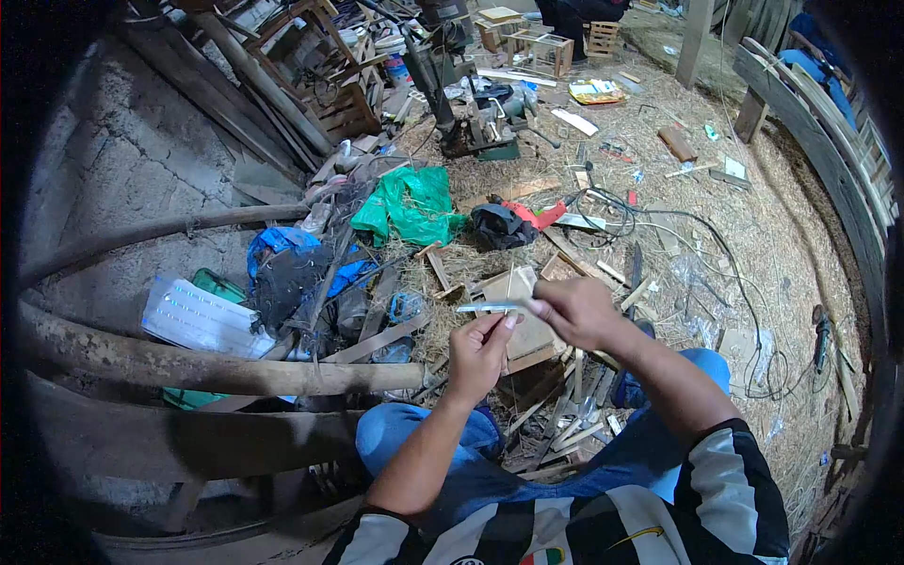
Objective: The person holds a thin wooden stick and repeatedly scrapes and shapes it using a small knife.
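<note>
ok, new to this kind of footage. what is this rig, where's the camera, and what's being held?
No machine does the handling here: these are a person's bare hands. The only picture comes from a head-worn camera looking forward and down, hence the jeans and striped shirt below. The right hand holds a flat, silvery blade; its handle is hidden. The left hand pinches a thin stick that crosses it. The littered ground bears wood scraps, a green plastic bag and a black bag.
</note>
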`<state>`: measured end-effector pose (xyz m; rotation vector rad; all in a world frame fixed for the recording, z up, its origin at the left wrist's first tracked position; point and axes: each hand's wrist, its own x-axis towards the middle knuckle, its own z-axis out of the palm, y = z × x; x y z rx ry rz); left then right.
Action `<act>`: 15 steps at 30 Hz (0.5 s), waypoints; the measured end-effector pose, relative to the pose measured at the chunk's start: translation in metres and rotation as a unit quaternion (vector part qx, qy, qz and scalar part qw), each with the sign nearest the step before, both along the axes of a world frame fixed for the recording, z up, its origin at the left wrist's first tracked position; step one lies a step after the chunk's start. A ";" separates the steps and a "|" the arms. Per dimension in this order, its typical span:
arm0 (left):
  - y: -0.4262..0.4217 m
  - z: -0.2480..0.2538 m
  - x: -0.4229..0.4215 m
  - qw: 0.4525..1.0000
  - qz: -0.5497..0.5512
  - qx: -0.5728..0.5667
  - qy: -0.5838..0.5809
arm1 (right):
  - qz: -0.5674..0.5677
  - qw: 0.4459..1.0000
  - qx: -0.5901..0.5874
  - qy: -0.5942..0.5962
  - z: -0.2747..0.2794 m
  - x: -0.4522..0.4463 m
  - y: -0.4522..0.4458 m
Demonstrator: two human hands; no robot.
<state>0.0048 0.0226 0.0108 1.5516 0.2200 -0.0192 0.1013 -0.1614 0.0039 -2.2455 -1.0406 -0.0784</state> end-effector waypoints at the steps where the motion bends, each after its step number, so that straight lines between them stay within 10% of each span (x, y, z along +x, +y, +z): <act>1: 0.001 -0.006 0.000 0.999 0.004 0.039 -0.022 | 0.020 1.000 -0.004 0.000 0.006 -0.004 0.002; 12: -0.008 0.000 -0.006 0.996 -0.029 0.077 -0.034 | -0.165 0.980 -0.090 0.065 0.004 0.041 -0.021; 15: -0.008 -0.002 -0.004 0.998 -0.007 0.064 -0.021 | -0.120 0.978 0.095 0.141 -0.005 0.032 -0.014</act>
